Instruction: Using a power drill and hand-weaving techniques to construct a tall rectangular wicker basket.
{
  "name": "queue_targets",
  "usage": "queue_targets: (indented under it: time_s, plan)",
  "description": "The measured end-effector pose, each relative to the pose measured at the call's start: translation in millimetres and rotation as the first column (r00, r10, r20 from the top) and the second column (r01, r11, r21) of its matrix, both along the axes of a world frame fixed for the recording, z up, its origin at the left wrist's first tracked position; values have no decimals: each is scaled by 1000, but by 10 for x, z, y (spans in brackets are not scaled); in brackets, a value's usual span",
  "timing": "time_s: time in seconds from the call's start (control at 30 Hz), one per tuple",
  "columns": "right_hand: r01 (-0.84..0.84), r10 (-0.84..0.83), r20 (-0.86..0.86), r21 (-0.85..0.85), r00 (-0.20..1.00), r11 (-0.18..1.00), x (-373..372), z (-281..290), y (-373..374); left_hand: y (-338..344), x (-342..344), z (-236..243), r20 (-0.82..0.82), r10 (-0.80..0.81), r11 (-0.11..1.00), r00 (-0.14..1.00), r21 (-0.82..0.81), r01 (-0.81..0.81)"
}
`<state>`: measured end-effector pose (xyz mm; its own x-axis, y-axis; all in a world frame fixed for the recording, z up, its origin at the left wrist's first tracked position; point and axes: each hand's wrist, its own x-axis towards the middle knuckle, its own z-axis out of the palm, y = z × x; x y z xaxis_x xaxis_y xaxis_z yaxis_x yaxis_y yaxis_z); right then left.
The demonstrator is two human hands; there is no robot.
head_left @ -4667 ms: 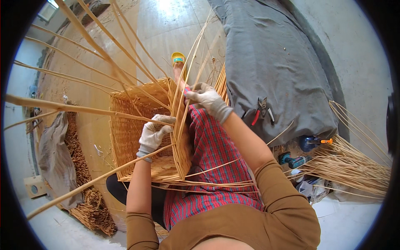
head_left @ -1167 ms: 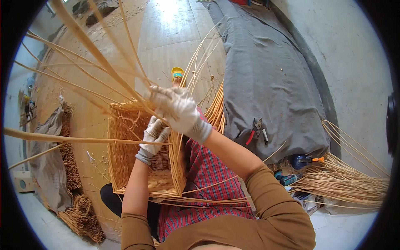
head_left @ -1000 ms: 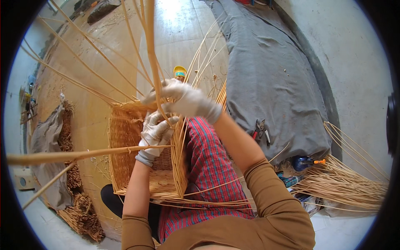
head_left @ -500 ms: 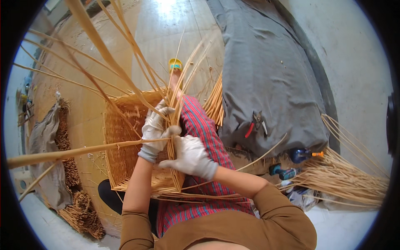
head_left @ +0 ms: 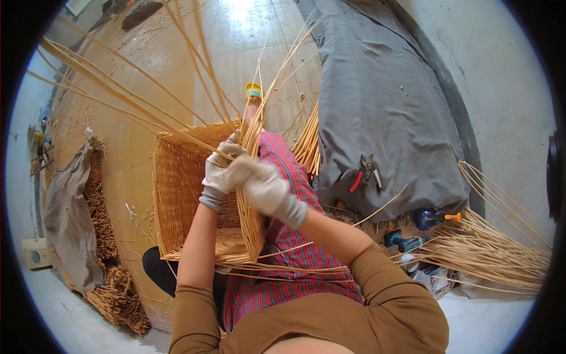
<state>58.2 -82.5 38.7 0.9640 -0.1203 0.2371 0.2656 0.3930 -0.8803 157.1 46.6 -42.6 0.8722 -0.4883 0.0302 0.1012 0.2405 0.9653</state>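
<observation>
A rectangular wicker basket [head_left: 169,194] rests against my lap, its opening facing up. Long pale rods [head_left: 112,76] fan out from its right-hand rim toward the far left, and more rods [head_left: 283,65] rise from the same side. My left hand [head_left: 219,171], in a white work glove, is closed around the rods at that rim. Close against it, my right hand [head_left: 262,186], also gloved, is over the top of the basket's right wall. Motion smears its fingers, so its grip is unclear.
A grey cloth [head_left: 383,106] covers a long pile at the right, with red-and-white-handled pruning shears [head_left: 365,172] on it. Nearer are a power drill [head_left: 404,242] and a heap of loose rods [head_left: 483,251]. Covered bundles of sticks [head_left: 100,218] stand at the left.
My right hand has moved up and left to meet my left hand. The thick rods that stretched across toward the left edge have swung away. The basket sits slightly further right in the picture.
</observation>
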Motion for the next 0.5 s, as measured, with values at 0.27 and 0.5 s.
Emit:
queue_targets:
  time_s: [0.27, 0.5]
  plan:
    - [-407, 451, 82, -312, 889, 859, 207, -289, 322, 26, 79, -67, 443, -53, 989, 895, 144, -13]
    - [126, -43, 141, -656, 989, 744, 222, -76, 273, 221, 147, 43, 343, -236, 957, 909, 244, 157]
